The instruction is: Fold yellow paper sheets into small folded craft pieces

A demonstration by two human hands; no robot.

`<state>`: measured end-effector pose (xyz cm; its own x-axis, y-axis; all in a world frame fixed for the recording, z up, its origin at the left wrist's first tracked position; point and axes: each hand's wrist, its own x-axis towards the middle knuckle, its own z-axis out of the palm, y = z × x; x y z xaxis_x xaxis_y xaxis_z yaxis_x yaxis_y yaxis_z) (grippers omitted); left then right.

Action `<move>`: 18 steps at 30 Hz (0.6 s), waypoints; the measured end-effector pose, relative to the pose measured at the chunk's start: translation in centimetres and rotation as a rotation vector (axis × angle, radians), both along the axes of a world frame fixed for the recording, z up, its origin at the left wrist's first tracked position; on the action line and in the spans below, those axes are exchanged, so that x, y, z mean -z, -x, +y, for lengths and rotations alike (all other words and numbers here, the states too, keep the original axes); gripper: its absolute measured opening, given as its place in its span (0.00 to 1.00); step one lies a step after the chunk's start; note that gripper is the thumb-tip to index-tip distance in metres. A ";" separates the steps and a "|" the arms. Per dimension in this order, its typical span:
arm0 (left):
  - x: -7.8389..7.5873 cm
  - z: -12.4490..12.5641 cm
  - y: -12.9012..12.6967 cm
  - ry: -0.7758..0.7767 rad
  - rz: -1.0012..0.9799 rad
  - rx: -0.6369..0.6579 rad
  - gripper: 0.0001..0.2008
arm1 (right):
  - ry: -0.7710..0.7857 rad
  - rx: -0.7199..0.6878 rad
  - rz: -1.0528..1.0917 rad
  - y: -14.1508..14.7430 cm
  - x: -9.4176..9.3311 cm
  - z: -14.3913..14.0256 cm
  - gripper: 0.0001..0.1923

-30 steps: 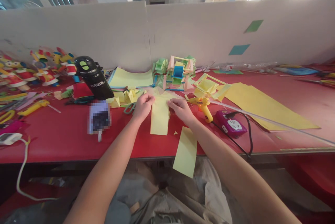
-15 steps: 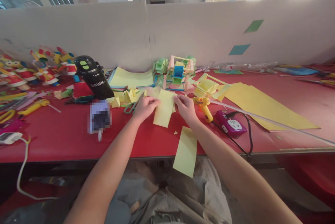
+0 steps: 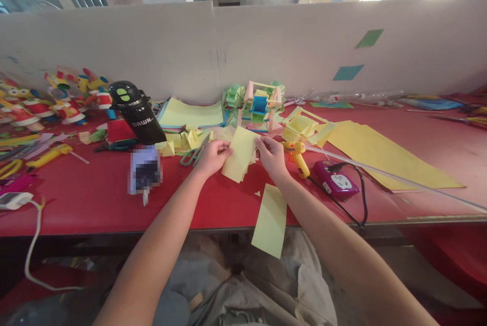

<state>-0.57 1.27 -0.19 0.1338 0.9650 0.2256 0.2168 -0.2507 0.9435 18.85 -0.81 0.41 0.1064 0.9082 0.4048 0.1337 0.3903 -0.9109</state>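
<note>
A pale yellow paper strip (image 3: pixel 239 153) is held up off the red table (image 3: pixel 95 199), tilted to the right. My left hand (image 3: pixel 213 156) pinches its left edge and my right hand (image 3: pixel 271 155) pinches its right edge. A second yellow strip (image 3: pixel 271 220) lies just below my right wrist and hangs over the table's front edge. Green-handled scissors (image 3: pixel 192 155) lie immediately left of my left hand.
A yellow glue gun (image 3: pixel 297 156) and a purple power strip (image 3: pixel 337 178) with a black cord sit right of my hands. A black bottle (image 3: pixel 136 119), stacked coloured paper (image 3: pixel 190 112), a folded paper model (image 3: pixel 261 105), large yellow sheets (image 3: pixel 373 153) and paper-cup figures (image 3: pixel 38 107) crowd the back.
The yellow strip lay flat on the table; both hands have lifted it and tipped it to the right. My hands have moved slightly further from me.
</note>
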 end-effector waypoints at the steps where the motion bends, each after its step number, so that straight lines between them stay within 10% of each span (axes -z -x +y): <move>1: 0.1 0.1 0.0 0.011 0.003 -0.003 0.15 | -0.001 0.002 0.003 0.0 0.0 0.0 0.20; 18: -0.2 -0.1 0.7 -0.023 0.150 0.028 0.11 | -0.028 0.082 0.011 -0.1 -0.4 -0.2 0.21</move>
